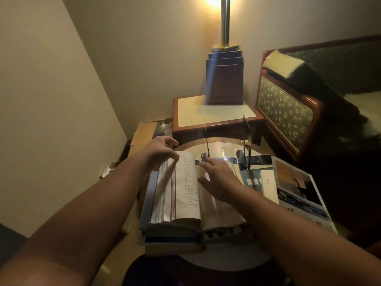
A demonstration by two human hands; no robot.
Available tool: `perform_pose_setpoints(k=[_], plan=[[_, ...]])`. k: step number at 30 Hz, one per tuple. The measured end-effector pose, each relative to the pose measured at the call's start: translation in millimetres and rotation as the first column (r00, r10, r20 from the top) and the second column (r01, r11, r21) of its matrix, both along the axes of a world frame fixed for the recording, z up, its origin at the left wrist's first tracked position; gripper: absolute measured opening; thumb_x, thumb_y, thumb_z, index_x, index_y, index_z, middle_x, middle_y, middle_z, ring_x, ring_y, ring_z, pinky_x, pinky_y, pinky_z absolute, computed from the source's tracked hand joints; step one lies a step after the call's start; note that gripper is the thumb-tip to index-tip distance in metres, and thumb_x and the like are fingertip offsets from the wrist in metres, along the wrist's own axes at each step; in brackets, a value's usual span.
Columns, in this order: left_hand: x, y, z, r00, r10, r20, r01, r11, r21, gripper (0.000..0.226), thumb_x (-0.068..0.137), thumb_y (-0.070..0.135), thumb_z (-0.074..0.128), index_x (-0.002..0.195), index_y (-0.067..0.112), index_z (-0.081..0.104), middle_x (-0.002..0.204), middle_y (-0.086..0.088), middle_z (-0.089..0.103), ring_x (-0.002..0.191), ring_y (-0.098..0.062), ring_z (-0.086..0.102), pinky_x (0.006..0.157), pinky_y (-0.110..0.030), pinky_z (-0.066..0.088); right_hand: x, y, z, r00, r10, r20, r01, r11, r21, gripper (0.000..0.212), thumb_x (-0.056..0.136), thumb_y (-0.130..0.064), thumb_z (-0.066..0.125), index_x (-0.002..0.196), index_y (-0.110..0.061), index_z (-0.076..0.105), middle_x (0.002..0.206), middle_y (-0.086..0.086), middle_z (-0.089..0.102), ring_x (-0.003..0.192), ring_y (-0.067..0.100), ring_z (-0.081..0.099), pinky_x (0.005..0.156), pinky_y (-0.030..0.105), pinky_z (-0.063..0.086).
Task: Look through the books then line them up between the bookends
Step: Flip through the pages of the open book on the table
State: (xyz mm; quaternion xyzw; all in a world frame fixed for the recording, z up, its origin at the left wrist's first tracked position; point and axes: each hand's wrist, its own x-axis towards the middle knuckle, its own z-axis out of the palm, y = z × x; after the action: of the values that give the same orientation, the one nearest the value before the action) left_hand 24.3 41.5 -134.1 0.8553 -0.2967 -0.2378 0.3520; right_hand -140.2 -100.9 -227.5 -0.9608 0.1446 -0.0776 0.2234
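Open book [185,186]: cream pages, black print. Fanned page edges are grey-white with brownish streaks, cover edge pale lavender.
Stack [173,242] under it: one dark-blue band, bottom volume tan.
Blue book [252,180]: mid-blue cover, white characters.
Small book [268,186]: plain cream.
Magazine [296,186]: white border, orange sunset photo with black silhouette, blue photo strip below.
Bookends [246,123]: black.
Worktop [222,149]: brown rim, glossy pale top.
Nightstand [214,114]: red-brown frame, cream inset.
Lamp base [224,83]: dark brown, bluish cast. Pole [225,21] is brass.
Chair [284,112]: red-brown wood, olive fabric, pale leaf-sprig repeat.
Wall [51,100]: beige.
Cardboard box [144,131]: tan.
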Motion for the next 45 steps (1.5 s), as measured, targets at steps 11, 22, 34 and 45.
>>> perform_pose_setpoints(k=[11, 22, 34, 45], plan=[[-41, -29, 12, 0.856, 0.224, -0.466, -0.347, 0.917, -0.197, 0.019, 0.095, 0.024, 0.06, 0.109, 0.011, 0.058, 0.113, -0.015, 0.062, 0.1, -0.03, 0.065, 0.085, -0.041, 0.058, -4, -2, 69, 0.988, -0.148, -0.049, 0.139, 0.686, 0.714, 0.048, 0.104, -0.04, 0.047, 0.117, 0.003, 0.062, 0.118, 0.023, 0.064, 0.105, 0.04, 0.066, 0.081, 0.045, 0.06], [-62, -39, -17, 0.846, -0.017, -0.532, -0.091, 0.98, -0.176, 0.041, 0.087, 0.009, 0.068, 0.127, 0.01, 0.056, 0.121, -0.017, 0.061, 0.104, -0.029, 0.068, 0.09, -0.041, 0.057, -29, -35, 72, 0.966, -0.218, -0.142, 0.258, 0.75, 0.609, 0.071, 0.082, -0.046, 0.079, 0.132, -0.009, 0.046, 0.103, 0.006, 0.057, 0.08, 0.021, 0.07, 0.059, 0.03, 0.061], [-62, -57, -65, 0.926, -0.329, 0.184, 0.238, 0.888, 0.393, 0.083, 0.065, 0.065, 0.074, 0.135, 0.03, 0.047, 0.135, 0.002, 0.054, 0.121, -0.022, 0.05, 0.101, -0.043, 0.045, -45, -47, 26, 0.988, -0.139, -0.07, 0.14, 0.99, 0.022, 0.072, 0.085, -0.011, 0.075, 0.148, -0.017, 0.04, 0.149, 0.01, 0.042, 0.133, 0.033, 0.047, 0.101, 0.038, 0.048], [-54, -82, -55, 0.927, -0.352, 0.132, 0.29, 0.893, 0.343, 0.085, 0.067, 0.06, 0.079, 0.138, 0.026, 0.048, 0.141, 0.002, 0.05, 0.128, -0.024, 0.047, 0.094, -0.031, 0.041, -56, -57, 11, 0.913, 0.078, -0.401, -0.142, 0.981, -0.132, 0.074, 0.094, -0.015, 0.065, 0.157, -0.015, 0.026, 0.163, 0.009, 0.02, 0.149, 0.032, 0.022, 0.118, 0.045, 0.027]])
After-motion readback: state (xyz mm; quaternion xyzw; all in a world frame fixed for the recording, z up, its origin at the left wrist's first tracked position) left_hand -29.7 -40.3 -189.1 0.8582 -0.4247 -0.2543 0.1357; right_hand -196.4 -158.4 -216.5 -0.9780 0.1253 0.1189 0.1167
